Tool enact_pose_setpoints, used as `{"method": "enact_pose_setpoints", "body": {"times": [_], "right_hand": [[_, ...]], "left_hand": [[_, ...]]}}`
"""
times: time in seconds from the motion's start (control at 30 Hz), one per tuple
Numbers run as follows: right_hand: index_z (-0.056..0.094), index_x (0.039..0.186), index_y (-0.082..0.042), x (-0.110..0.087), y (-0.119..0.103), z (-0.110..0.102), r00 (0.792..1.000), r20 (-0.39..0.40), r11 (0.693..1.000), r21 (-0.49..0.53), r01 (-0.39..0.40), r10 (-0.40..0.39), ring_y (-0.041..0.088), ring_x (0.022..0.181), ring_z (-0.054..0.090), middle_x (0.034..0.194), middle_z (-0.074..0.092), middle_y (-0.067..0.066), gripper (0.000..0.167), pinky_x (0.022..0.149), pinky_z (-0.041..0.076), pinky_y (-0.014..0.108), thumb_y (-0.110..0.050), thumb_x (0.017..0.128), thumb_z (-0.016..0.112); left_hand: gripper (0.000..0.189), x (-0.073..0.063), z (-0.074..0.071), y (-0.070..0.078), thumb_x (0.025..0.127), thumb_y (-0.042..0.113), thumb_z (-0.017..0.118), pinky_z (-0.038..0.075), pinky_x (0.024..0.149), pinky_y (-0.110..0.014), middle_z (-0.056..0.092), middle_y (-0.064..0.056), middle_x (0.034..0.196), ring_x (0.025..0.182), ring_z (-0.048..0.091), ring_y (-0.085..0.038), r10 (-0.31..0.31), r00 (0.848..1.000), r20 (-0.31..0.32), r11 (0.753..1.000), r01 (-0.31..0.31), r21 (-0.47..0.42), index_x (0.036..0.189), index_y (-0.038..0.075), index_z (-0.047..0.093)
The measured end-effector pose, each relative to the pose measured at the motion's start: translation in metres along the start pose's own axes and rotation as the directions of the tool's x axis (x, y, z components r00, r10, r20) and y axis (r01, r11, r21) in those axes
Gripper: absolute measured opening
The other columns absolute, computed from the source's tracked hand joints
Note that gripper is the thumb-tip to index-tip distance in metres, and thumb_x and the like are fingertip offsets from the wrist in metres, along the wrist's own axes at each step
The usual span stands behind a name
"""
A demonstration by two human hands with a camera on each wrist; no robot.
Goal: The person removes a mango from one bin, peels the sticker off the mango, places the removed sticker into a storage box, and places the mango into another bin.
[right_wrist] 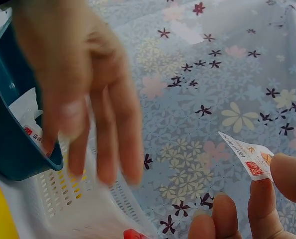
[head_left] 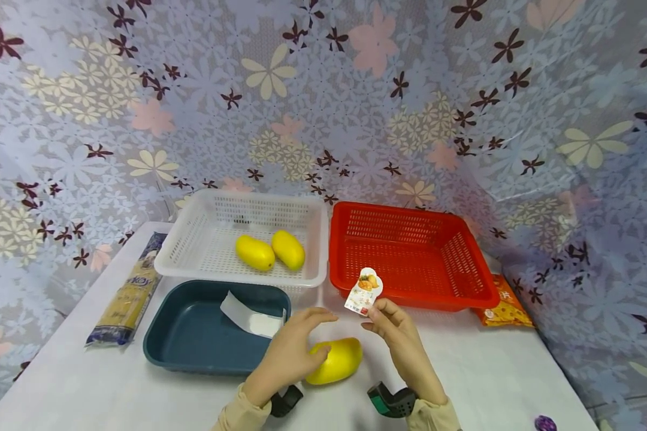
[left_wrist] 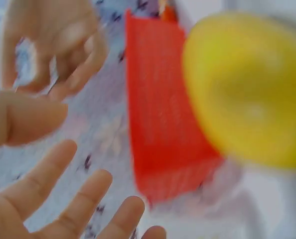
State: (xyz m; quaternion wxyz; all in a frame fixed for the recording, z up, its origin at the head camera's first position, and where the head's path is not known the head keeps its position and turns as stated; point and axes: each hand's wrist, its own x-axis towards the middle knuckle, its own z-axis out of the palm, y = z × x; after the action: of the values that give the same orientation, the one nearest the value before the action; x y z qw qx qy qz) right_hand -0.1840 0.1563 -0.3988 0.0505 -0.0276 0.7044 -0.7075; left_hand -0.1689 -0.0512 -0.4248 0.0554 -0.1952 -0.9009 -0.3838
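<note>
My right hand (head_left: pixel 401 337) pinches a small white printed sticker (head_left: pixel 364 291) between thumb and forefinger, in front of the red basket. A fruit picture and a red mark show on the sticker. My left hand (head_left: pixel 293 349) holds nothing; its fingers are spread and relaxed, seen plainly in the left wrist view. It hovers between the dark blue tub (head_left: pixel 205 365) and a yellow mango (head_left: pixel 338 361), partly covering the mango in the head view. Inside the tub lies a curled white strip (head_left: pixel 250 316), and red print shows on it in the right wrist view.
Behind the tub, a white basket (head_left: pixel 194 270) holds two yellow mangoes (head_left: pixel 269 251). The red basket (head_left: pixel 410 298) stands beside it. A long pasta packet (head_left: pixel 127 293) lies at left, an orange snack bag (head_left: pixel 504 304) at right, and a small purple object (head_left: pixel 545 423) near the front edge.
</note>
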Motion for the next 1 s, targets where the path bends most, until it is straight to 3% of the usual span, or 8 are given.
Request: {"method": "enact_pose_setpoints", "body": {"times": [0.13, 0.23, 0.3, 0.4, 0.5, 0.63, 0.8, 1.0], "right_hand": [[0.052, 0.092, -0.007, 0.001, -0.001, 0.000, 1.000, 0.000, 1.000, 0.004, -0.012, 0.012, 0.020, 0.097, 0.058, 0.089, 0.054, -0.001, 0.009, 0.088, 0.052, 0.027, -0.014, 0.096, 0.055], [0.053, 0.092, -0.006, 0.001, -0.001, 0.001, 1.000, 0.007, 1.000, 0.008, -0.019, 0.019, 0.020, 0.096, 0.058, 0.089, 0.054, -0.001, 0.009, 0.088, 0.052, 0.027, -0.014, 0.096, 0.056], [0.053, 0.093, -0.006, 0.001, -0.001, 0.001, 1.000, 0.012, 1.000, 0.007, -0.021, 0.021, 0.020, 0.096, 0.058, 0.090, 0.054, 0.000, 0.009, 0.088, 0.052, 0.027, -0.014, 0.096, 0.056], [0.053, 0.092, -0.006, 0.001, -0.001, 0.002, 1.000, 0.011, 1.000, 0.005, -0.026, 0.026, 0.020, 0.096, 0.058, 0.090, 0.054, 0.000, 0.009, 0.087, 0.052, 0.026, -0.014, 0.096, 0.056], [0.053, 0.092, -0.007, 0.002, -0.001, 0.002, 0.999, 0.002, 0.999, 0.002, -0.033, 0.033, 0.019, 0.095, 0.059, 0.090, 0.055, 0.001, 0.009, 0.087, 0.053, 0.026, -0.014, 0.096, 0.056], [0.053, 0.092, -0.006, 0.002, 0.000, 0.001, 0.999, 0.003, 0.999, 0.003, -0.034, 0.034, 0.014, 0.092, 0.059, 0.090, 0.055, 0.002, 0.008, 0.087, 0.052, 0.026, -0.013, 0.095, 0.056], [0.053, 0.092, -0.006, 0.003, 0.000, 0.000, 0.999, 0.012, 0.999, 0.006, -0.035, 0.035, 0.014, 0.092, 0.058, 0.090, 0.054, 0.001, 0.008, 0.088, 0.052, 0.028, -0.013, 0.096, 0.056], [0.052, 0.093, -0.005, 0.003, 0.000, 0.000, 0.999, -0.001, 0.999, 0.008, -0.046, 0.046, 0.017, 0.094, 0.059, 0.091, 0.054, 0.003, 0.010, 0.088, 0.052, 0.029, -0.013, 0.096, 0.056]], "left_hand": [[0.041, 0.002, -0.020, -0.011, 0.079, 0.015, 0.074, 0.054, 0.080, -0.040, 0.064, -0.004, 0.119, 0.106, 0.060, -0.023, -0.045, 0.983, -0.179, 0.995, 0.059, 0.074, 0.119, 0.018, 0.067], [0.038, 0.002, -0.030, -0.022, 0.078, 0.016, 0.075, 0.051, 0.066, -0.033, 0.067, -0.004, 0.108, 0.093, 0.062, -0.021, -0.116, 0.964, -0.238, 0.978, 0.153, 0.143, 0.116, 0.017, 0.069], [0.035, 0.002, -0.035, -0.029, 0.079, 0.018, 0.075, 0.047, 0.056, -0.028, 0.067, -0.002, 0.099, 0.081, 0.061, -0.017, -0.190, 0.956, -0.224, 0.962, 0.227, 0.154, 0.113, 0.017, 0.070], [0.031, 0.001, -0.040, -0.034, 0.080, 0.023, 0.075, 0.039, 0.047, -0.025, 0.066, 0.002, 0.089, 0.061, 0.052, -0.012, -0.303, 0.941, -0.154, 0.936, 0.324, 0.138, 0.110, 0.017, 0.071], [0.034, 0.000, -0.042, -0.035, 0.081, 0.031, 0.076, 0.038, 0.047, -0.025, 0.065, 0.006, 0.083, 0.055, 0.047, -0.009, -0.363, 0.927, -0.088, 0.917, 0.373, 0.145, 0.111, 0.017, 0.070], [0.040, 0.000, -0.042, -0.035, 0.080, 0.037, 0.076, 0.041, 0.052, -0.028, 0.065, 0.010, 0.077, 0.059, 0.052, -0.008, -0.408, 0.913, -0.031, 0.899, 0.407, 0.164, 0.113, 0.015, 0.068], [0.028, -0.002, -0.043, -0.038, 0.081, 0.037, 0.075, 0.044, 0.059, -0.034, 0.067, 0.009, 0.077, 0.067, 0.059, -0.010, -0.455, 0.890, 0.026, 0.877, 0.443, 0.187, 0.100, 0.017, 0.069], [0.009, -0.003, -0.043, -0.045, 0.085, 0.027, 0.071, 0.041, 0.057, -0.032, 0.063, 0.007, 0.074, 0.064, 0.054, -0.011, -0.435, 0.899, 0.043, 0.888, 0.421, 0.183, 0.084, 0.018, 0.069]]}}
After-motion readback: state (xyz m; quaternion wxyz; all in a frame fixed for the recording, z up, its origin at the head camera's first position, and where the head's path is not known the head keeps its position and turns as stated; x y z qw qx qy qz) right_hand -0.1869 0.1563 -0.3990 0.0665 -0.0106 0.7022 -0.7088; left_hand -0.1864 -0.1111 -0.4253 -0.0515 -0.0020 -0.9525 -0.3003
